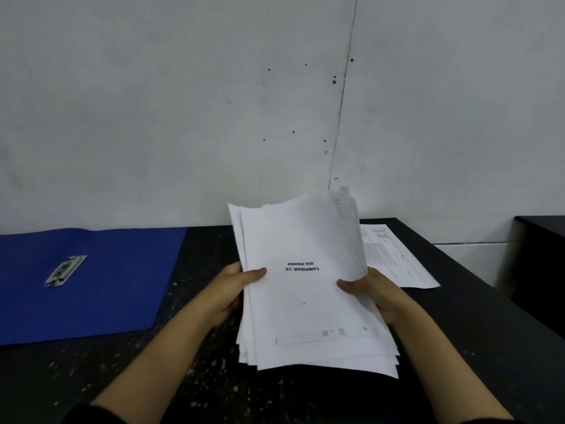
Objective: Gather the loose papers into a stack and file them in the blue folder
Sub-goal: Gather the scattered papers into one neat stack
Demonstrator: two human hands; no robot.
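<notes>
A thick stack of white papers is held above the dark table, tilted up toward me, its edges uneven. The top sheet carries upside-down printed text. My left hand grips the stack's left edge, thumb on top. Gripping the right edge is my right hand, thumb on the top sheet. The blue folder lies open and flat at the left of the table, with a metal fastener clip on it. One more printed sheet lies on the table behind my right hand.
The dark speckled table ends at a white wall behind. A second dark surface stands at the far right, separated by a gap.
</notes>
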